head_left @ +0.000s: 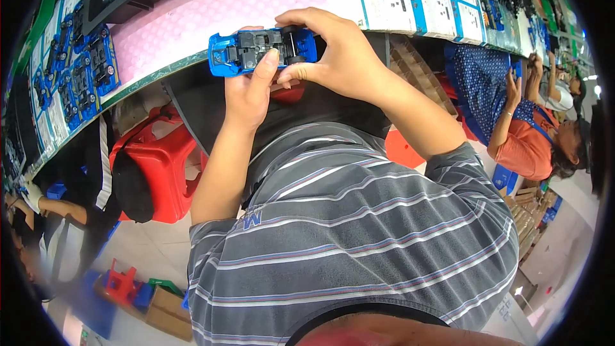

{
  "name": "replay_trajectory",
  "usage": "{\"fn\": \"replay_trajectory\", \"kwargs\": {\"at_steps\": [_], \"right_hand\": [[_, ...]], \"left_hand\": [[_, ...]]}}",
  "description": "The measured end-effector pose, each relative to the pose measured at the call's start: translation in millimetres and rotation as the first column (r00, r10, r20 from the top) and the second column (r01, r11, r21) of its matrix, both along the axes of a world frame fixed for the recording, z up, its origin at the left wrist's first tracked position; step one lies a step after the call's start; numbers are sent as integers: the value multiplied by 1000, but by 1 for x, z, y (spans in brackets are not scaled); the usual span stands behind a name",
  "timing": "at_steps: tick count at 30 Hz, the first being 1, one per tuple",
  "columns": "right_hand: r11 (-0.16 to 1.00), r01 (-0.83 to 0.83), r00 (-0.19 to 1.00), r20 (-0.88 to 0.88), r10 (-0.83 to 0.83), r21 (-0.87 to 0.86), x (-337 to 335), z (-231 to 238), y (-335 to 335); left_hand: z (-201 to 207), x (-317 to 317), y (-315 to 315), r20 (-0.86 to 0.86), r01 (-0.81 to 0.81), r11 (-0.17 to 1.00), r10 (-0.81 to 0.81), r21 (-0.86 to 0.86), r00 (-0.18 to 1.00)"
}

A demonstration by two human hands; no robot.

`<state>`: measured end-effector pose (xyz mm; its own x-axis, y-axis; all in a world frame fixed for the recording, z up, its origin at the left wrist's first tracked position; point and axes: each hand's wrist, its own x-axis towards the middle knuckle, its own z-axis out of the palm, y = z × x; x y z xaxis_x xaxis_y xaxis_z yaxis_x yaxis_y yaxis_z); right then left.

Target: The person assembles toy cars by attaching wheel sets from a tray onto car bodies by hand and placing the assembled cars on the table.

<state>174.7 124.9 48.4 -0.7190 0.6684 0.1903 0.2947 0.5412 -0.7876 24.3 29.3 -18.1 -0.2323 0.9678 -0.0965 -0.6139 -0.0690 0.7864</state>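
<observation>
A blue toy car body with black and grey inner parts lies in my left hand, held above the table's near edge. Its open side faces up. The left thumb presses on the dark middle part, while the other left fingers are mostly hidden under the body. At the car's right end, my right hand is closed around a wheel axle with two black wheels, thumb near one wheel and index finger near the other. The axle sits in or just over the body; I cannot tell which.
Several blue toy cars stand grouped at the table's left. A black tray of small parts lies beyond the pink bubble sheet. Printed sheets cover the tabletop right. Red stool left; a seated co-worker right.
</observation>
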Motion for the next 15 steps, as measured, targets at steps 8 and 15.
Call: {"fn": "replay_trajectory", "kwargs": {"at_steps": [8, 15], "right_hand": [[972, -162, 986, 59, 154, 168, 4, 32, 29], [890, 99, 893, 355, -277, 446, -40, 40, 179]], "left_hand": [[-19, 4, -7, 25, -14, 998, 13, 58, 1000], [-9, 0, -19, 32, -54, 998, 54, 16, 998]]}}
